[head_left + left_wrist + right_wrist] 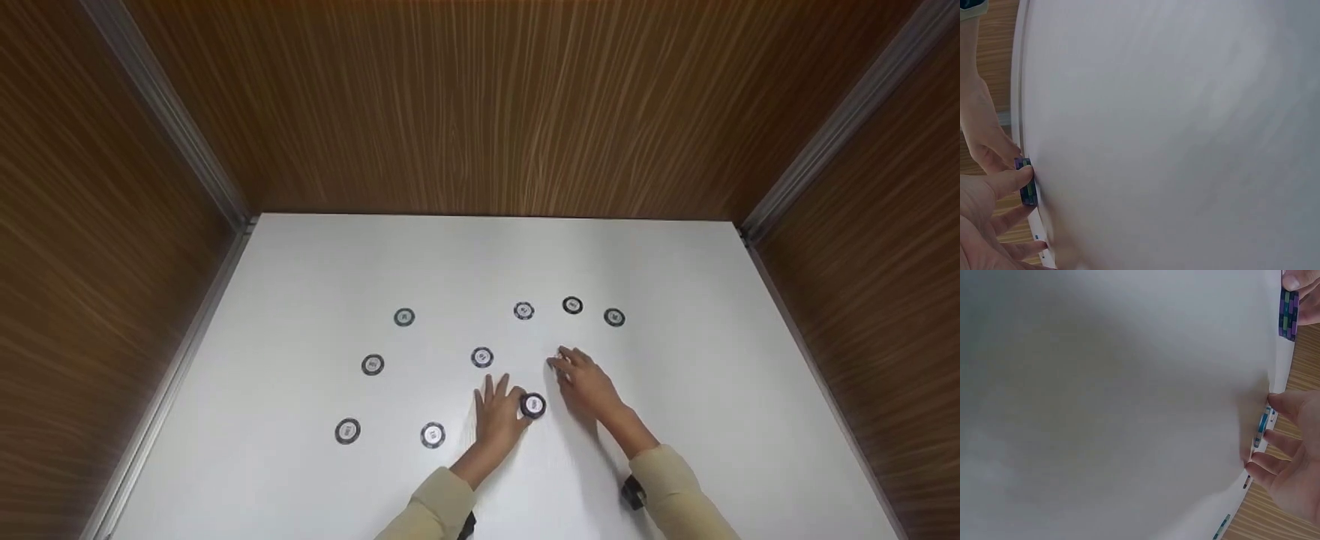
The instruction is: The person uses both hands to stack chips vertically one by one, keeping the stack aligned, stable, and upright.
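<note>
My left hand (496,420) pinches a small stack of poker chips (533,405) between thumb and fingers, its other fingers spread. Layered purple, green and dark edges mark the stack (1027,183) in the left wrist view. To the right, my right hand (589,386) is low over the white table, fingers loosely bent and apart, with no chip visibly held. In the right wrist view a blue-edged chip (1262,427) shows by its fingers; whether they touch cannot be told. Nearest beyond the hands lie a chip (482,357) and another chip (523,310).
Further chips lie flat and spaced apart: a dark chip (573,305), a chip at the right (614,317), a greenish chip (404,316), and several on the left, including one chip (348,431). Brown wood-grain panels (480,112) enclose the white table (247,337) at the back and sides.
</note>
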A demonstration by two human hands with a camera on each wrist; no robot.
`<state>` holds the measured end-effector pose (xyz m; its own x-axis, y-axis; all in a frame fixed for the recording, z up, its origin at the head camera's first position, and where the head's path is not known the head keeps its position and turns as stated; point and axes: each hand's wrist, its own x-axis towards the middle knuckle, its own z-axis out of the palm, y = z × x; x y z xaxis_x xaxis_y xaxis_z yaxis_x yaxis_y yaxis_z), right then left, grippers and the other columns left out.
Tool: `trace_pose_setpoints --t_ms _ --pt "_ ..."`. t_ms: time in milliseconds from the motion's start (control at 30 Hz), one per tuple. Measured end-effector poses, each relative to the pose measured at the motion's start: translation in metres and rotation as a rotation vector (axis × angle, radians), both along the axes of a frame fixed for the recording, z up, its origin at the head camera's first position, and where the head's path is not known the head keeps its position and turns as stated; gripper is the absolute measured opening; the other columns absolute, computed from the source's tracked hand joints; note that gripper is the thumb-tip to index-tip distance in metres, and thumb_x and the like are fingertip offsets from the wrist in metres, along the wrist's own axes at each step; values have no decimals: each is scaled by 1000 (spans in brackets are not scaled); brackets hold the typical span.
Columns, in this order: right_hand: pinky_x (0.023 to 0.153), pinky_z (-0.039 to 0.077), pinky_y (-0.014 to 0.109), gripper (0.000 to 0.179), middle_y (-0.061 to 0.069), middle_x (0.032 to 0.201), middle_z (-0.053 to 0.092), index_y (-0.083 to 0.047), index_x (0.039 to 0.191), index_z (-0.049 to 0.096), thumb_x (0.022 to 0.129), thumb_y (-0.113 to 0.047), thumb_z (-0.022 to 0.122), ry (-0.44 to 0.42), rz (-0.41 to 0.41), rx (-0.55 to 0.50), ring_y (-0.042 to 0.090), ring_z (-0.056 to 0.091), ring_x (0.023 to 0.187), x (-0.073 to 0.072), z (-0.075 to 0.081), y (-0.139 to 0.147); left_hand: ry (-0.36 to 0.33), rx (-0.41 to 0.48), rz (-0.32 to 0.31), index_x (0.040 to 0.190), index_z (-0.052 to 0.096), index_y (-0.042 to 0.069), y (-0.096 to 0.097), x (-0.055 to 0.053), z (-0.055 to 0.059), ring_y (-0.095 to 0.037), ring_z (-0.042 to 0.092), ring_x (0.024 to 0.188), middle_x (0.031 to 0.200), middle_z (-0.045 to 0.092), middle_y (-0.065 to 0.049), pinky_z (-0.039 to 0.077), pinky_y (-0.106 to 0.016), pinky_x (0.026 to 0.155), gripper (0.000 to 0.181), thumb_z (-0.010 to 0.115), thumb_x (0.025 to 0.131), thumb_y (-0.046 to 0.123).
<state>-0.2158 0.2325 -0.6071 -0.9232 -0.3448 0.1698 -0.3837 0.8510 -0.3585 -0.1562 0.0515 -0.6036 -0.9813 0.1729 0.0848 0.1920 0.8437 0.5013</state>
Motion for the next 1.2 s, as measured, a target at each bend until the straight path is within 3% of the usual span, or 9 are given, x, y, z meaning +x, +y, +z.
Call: trace_pose_setpoints --t_ms 333,733,1200 --pt "78 50 47 21 16 112 59 -7 105 67 84 -5 65 102 27 45 35 55 102 -3 0 1 18 -13 14 96 64 11 0 1 2 -46 32 124 128 48 -17 26 -62 98 36 80 67 25" --pt "76 52 41 17 16 104 60 -4 99 67 83 -2 66 126 34 15 33 56 96 -3 -1 0 -8 -12 13 98 63 11 0 1 2 -44 30 126 131 46 -17 23 -62 99 35 79 69 24" --pt "82 50 40 21 16 109 58 -7 101 67 81 -1 66 106 44 18 32 54 101 3 5 -3 0 -7 9 99 64 12 0 0 1 -45 30 126 130 47 -17 24 -62 98 36 79 69 24"
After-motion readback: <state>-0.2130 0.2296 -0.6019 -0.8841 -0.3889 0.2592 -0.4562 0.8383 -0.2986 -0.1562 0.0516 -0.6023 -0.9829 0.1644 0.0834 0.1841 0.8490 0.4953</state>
